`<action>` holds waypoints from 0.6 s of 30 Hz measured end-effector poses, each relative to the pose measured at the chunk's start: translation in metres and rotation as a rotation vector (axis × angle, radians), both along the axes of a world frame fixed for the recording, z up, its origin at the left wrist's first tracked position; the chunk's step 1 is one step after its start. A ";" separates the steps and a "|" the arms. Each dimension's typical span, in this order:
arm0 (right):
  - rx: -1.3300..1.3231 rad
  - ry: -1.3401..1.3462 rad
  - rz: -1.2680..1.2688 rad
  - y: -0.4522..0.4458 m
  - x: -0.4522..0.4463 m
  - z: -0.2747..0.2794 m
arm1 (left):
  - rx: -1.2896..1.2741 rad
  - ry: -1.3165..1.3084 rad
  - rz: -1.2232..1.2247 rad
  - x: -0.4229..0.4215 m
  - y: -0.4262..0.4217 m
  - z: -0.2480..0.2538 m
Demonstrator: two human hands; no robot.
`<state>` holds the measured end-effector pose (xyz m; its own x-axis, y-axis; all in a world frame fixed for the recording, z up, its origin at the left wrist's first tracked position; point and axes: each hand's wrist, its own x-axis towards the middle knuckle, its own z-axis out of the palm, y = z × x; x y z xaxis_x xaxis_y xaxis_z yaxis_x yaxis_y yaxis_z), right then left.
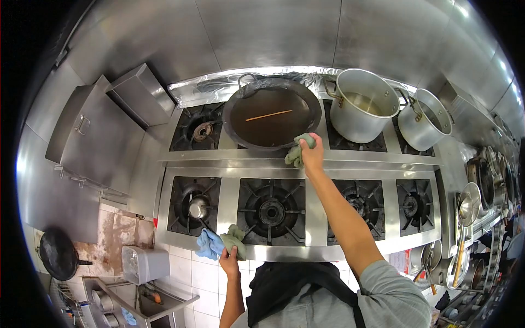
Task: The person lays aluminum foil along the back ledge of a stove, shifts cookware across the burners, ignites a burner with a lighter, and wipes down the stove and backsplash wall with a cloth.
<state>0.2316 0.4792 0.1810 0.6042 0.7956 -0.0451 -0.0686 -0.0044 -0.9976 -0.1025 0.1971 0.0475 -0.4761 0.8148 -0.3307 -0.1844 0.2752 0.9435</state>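
With the right hand (pixel 313 157) clutching a green cloth (pixel 294 156) at the wok's (pixel 315 116) rim, left hand (pixel 230 262) gripping two rags (pixel 210 244), I'd move gently beside that liquid (pixel 268 130).

Big aluminium pot (pixel 355 126) sits back right, yellowish liquid inside; smaller pot (pixel 420 132) just beside it, further right. Foil (pixel 208 94) runs along the foot of the steel wall (pixel 268 33). Steel cabinet (pixel 101 139) with a handle on its front, far left. Lower left: black pan (pixel 57 254), handle pointing right, near a grey bin (pixel 147 266). White floor tiles (pixel 206 279) show below. Far right: ladle (pixel 465 210), pans (pixel 488 169) packed close, details too small to tell.
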 end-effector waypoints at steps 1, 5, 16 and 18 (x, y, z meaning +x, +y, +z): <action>0.019 -0.004 0.024 0.001 0.002 -0.001 | 0.000 0.004 -0.002 0.000 -0.003 0.003; 0.037 0.025 0.032 0.008 0.003 -0.006 | -0.003 0.015 0.006 -0.002 -0.011 0.002; 0.012 -0.043 0.063 -0.002 0.007 0.000 | -0.003 0.022 0.005 -0.003 -0.030 -0.001; 0.022 -0.098 0.029 -0.010 0.008 -0.003 | 0.005 0.016 0.017 -0.003 -0.035 -0.002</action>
<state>0.2397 0.4690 0.1783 0.5814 0.8130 0.0314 0.0295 0.0175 -0.9994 -0.1053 0.1616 0.0454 -0.4953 0.8081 -0.3190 -0.1739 0.2675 0.9477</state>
